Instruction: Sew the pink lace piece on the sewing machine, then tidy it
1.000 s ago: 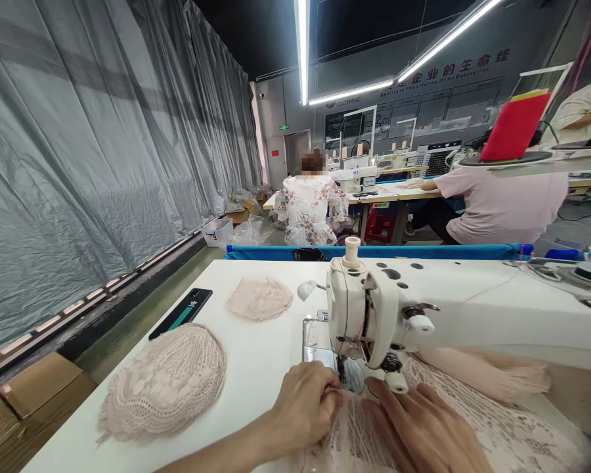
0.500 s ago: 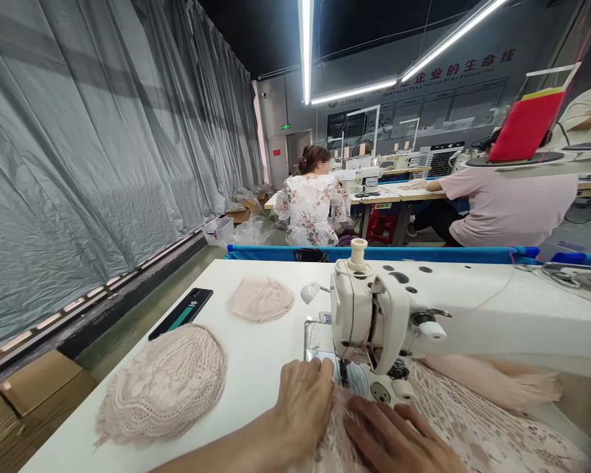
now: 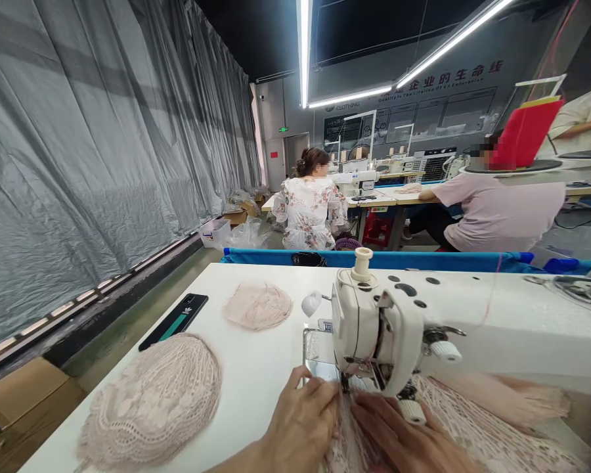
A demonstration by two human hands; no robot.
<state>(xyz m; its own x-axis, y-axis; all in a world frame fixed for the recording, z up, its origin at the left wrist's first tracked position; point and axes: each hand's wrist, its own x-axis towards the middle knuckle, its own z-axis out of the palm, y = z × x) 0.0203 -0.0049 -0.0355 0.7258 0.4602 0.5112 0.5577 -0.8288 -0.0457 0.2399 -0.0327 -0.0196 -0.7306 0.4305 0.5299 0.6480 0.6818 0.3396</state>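
Pink lace piece (image 3: 477, 437) under sewing machine (image 3: 379, 335) needle, mid-seam prob. L hand (image 3: 303, 420) & R hand (image 3: 398, 437) flat, fingers spread, pressing it on table (image 3: 261, 368). 2 lace pieces (image 3: 152, 401) lie apart on the left, maybe finished.

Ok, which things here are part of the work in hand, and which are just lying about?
In use:
left hand and right hand, flat on the pink lace fabric
sewing machine, its needle over that lace

Lying about:
black phone
large lace piece
small lace piece
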